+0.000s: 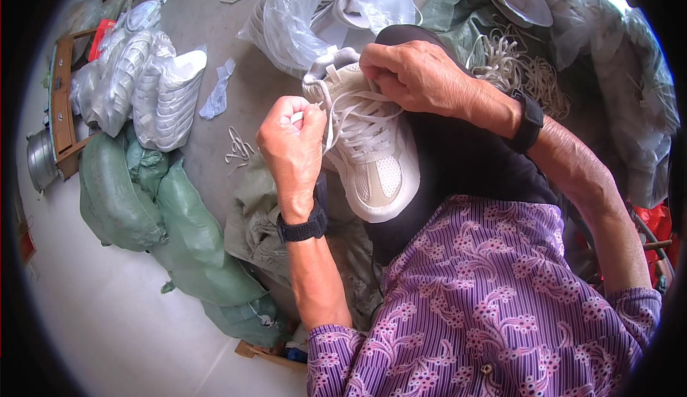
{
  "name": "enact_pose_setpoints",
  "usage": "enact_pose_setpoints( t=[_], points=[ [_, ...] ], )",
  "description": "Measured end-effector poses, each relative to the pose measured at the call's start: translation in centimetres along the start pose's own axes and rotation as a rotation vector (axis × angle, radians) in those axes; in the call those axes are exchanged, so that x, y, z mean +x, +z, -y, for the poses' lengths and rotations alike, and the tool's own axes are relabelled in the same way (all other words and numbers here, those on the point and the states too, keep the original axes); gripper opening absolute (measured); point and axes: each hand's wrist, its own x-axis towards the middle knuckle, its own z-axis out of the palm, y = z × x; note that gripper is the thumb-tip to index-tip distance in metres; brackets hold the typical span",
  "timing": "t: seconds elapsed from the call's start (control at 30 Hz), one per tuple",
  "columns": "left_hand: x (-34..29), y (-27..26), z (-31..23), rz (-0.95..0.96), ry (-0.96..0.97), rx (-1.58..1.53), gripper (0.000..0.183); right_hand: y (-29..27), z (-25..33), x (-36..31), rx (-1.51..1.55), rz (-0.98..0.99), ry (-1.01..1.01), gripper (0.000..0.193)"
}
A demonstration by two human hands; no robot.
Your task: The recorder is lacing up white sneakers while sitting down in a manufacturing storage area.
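A white and beige sneaker [390, 175] rests on my dark-clad leg, its toe pointing toward me. Loose white shoelace [368, 123] loops lie across its tongue and eyelets. At the shoe's left side, my left hand [290, 139] is closed in a pinch, with a bit of lace showing at the fingertips. My right hand [418, 75] is closed at the upper right eyelets, next to the collar. The lace runs out from beneath its fingers, whose tips are partly hidden.
A pile of loose laces [512, 60] lies beyond my right forearm. Clear plastic bags of shoes [290, 21] stand ahead. To the left are stacked wrapped white shoes [168, 100], green sacks [189, 218] and a wooden frame [63, 96]. A plastic bundle [630, 103] is at right.
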Motion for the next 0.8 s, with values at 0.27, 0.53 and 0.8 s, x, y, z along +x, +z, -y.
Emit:
enact_pose_setpoints(
  t=[0.27,0.53,0.8],
  points=[
    [1.0,1.7,-0.6,-0.061,0.283,0.355,0.008,0.0,-0.4,0.0,0.006,0.009,0.041,0.012],
    [1.0,2.3,0.4,-0.121,0.352,0.307,0.009,-0.3,0.1,0.1,-0.002,0.047,0.019,0.010],
    [-0.5,1.4,2.3,-0.040,-0.106,-0.270,0.025,-1.0,0.5,2.9,-0.171,0.001,-0.207,0.012]
  ],
)
